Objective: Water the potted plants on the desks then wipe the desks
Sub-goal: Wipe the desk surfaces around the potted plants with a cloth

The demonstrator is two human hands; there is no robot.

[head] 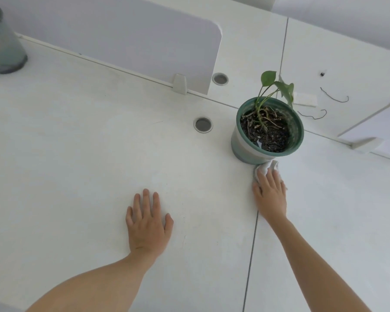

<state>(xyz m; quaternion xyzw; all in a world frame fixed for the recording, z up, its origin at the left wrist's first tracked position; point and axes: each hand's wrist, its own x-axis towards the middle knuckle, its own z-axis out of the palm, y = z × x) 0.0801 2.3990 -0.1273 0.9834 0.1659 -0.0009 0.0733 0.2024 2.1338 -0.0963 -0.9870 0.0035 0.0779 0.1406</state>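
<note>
1. Your right hand (271, 194), fingers straight, presses a crumpled white cloth (266, 168) against the pot (252, 146).
2. Your left hand (147, 221) lies flat, spread on the smooth white desk (77, 154).

A right hand (271, 194) presses a crumpled white cloth (266, 168) against the green-rimmed plant pot's (252, 145) base; the left hand (148, 221) lies flat on the white desk (77, 154).

I count two green-and-white round plant pots, the leafy pot (242, 143) right of centre, the blurred pot (2, 48) upper left; two round metal cable grommets, near grommet (203, 124) and far grommet (220, 79); one crumpled white cloth (267, 168).
</note>
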